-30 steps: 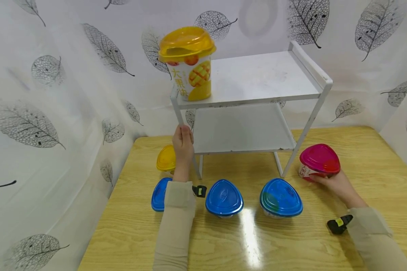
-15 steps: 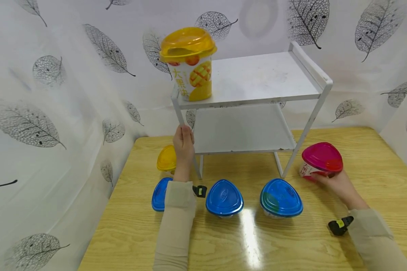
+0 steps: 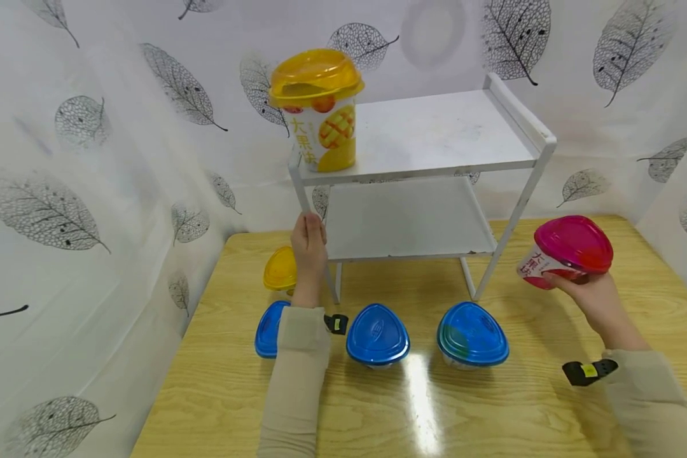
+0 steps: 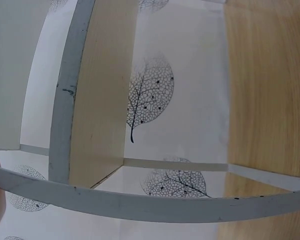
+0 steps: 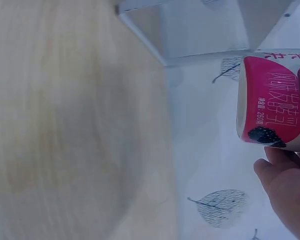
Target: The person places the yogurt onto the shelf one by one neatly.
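Observation:
My left hand [image 3: 310, 245] grips the front left leg of a white two-tier shelf rack [image 3: 412, 216]; in the left wrist view a bit of that hand shows at the left edge, by the grey frame bar [image 4: 140, 205]. With its thumb in front, my right hand [image 3: 595, 302] holds a yogurt cup with a pink lid [image 3: 572, 245], slightly tilted, to the right of the rack. The right wrist view shows the cup's pink printed side [image 5: 275, 102] and its base above the wooden table [image 5: 70, 125]. A yellow-lidded yogurt cup [image 3: 320, 127] stands on the top shelf's left end.
Two blue-lidded cups, one left [image 3: 378, 335] and one right [image 3: 472, 335], stand before the rack. Left of it, another blue-lidded cup [image 3: 269, 329] and a yellow-lidded cup [image 3: 279, 268] are partly behind my left arm. A leaf-patterned curtain [image 3: 120, 222] encloses the table.
My right hand has raised the pink-lidded cup off the table and moved it rightward. The left hand keeps its grip on the rack leg.

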Available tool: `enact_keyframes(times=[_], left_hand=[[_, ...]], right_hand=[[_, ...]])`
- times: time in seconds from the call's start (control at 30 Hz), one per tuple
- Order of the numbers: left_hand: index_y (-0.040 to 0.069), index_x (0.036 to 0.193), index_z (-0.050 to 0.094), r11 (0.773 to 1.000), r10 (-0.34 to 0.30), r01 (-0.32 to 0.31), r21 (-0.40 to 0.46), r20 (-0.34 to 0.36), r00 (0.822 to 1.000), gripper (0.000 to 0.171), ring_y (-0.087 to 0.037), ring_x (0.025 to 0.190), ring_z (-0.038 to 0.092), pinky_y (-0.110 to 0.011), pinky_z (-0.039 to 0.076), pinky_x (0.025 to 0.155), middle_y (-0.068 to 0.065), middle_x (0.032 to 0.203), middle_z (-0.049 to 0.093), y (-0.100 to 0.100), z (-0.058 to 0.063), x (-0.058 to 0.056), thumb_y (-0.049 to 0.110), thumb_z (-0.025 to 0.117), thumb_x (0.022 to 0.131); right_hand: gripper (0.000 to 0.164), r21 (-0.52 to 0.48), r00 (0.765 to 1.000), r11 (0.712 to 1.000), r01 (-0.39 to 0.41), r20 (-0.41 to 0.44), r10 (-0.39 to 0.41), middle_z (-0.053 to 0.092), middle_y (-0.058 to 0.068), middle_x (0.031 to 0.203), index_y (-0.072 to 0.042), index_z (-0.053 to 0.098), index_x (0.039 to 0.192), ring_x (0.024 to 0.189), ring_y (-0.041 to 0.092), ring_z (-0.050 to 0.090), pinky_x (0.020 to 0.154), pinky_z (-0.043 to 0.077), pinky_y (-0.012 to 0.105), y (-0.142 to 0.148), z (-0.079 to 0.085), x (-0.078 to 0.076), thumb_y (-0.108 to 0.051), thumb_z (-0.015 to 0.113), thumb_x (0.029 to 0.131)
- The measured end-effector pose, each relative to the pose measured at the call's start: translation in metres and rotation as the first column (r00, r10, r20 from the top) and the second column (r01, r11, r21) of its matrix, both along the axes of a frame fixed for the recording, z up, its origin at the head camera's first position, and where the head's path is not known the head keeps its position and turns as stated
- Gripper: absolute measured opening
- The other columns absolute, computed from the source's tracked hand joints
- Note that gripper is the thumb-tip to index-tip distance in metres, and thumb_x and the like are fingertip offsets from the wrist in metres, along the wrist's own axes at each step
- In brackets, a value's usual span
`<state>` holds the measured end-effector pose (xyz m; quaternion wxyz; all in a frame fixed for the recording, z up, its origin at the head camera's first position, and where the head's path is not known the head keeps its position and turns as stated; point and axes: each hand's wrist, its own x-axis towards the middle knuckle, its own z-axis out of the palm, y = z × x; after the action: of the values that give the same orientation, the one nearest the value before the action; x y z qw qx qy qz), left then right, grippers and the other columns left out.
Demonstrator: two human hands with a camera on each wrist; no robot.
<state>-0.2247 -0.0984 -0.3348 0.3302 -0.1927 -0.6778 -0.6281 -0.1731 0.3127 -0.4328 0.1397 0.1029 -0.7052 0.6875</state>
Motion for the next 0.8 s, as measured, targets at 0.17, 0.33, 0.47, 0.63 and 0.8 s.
enact_keyframes(times=[0.17, 0.33, 0.47, 0.63, 0.8], left_hand=[[-0.011, 0.070, 0.033, 1.000, -0.002, 0.002, -0.003, 0.002, 1.000, 0.061, -0.003, 0.045, 0.025, -0.018, 0.019, 0.042, 0.005, 0.053, 0.029, 0.000, 0.000, 0.000, 0.047, 0.029, 0.088], [-0.012, 0.070, 0.033, 1.000, -0.007, 0.007, -0.002, -0.001, 1.000, 0.062, -0.003, 0.045, 0.025, -0.018, 0.019, 0.042, 0.005, 0.053, 0.029, 0.001, 0.001, 0.001, 0.047, 0.029, 0.087], [-0.011, 0.070, 0.034, 1.000, -0.008, 0.008, -0.002, -0.008, 1.000, 0.061, -0.003, 0.045, 0.026, -0.019, 0.019, 0.041, 0.005, 0.053, 0.029, 0.000, -0.004, -0.003, 0.047, 0.029, 0.088], [-0.008, 0.071, 0.036, 1.000, -0.006, 0.006, 0.007, 0.003, 1.000, 0.059, -0.006, 0.044, 0.026, -0.020, 0.020, 0.040, 0.005, 0.052, 0.030, -0.004, -0.019, -0.016, 0.048, 0.030, 0.088], [-0.007, 0.071, 0.036, 1.000, 0.009, -0.009, 0.013, -0.005, 1.000, 0.060, -0.007, 0.043, 0.026, -0.021, 0.020, 0.040, 0.004, 0.052, 0.030, -0.005, -0.023, -0.020, 0.051, 0.030, 0.088]], right_hand=[[0.067, -0.044, 0.998, 0.999, 0.004, -0.059, -0.007, 0.043, 0.001, 0.122, -0.010, 0.033, 0.133, 0.105, 0.008, 0.043, 0.073, 0.043, 0.011, -0.003, 0.022, 0.004, 0.021, 0.052, 0.077], [0.072, -0.094, 0.991, 0.995, 0.015, -0.132, -0.027, 0.041, 0.007, 0.124, -0.008, 0.031, 0.133, 0.108, 0.013, 0.043, 0.074, 0.043, 0.013, -0.010, 0.043, 0.007, 0.025, 0.051, 0.073], [0.072, -0.147, 0.980, 0.989, 0.012, -0.194, -0.041, 0.040, 0.014, 0.127, -0.005, 0.031, 0.133, 0.111, 0.019, 0.042, 0.076, 0.044, 0.016, -0.015, 0.061, 0.010, 0.027, 0.050, 0.071], [0.073, -0.159, 0.966, 0.987, 0.015, -0.253, -0.056, 0.035, 0.018, 0.130, -0.004, 0.030, 0.133, 0.115, 0.023, 0.040, 0.076, 0.044, 0.017, -0.022, 0.083, 0.016, 0.027, 0.052, 0.071], [0.072, -0.220, 0.947, 0.975, -0.036, -0.320, -0.037, 0.032, 0.021, 0.131, -0.001, 0.028, 0.134, 0.118, 0.027, 0.036, 0.080, 0.043, 0.020, -0.027, 0.103, 0.020, 0.026, 0.051, 0.072]])
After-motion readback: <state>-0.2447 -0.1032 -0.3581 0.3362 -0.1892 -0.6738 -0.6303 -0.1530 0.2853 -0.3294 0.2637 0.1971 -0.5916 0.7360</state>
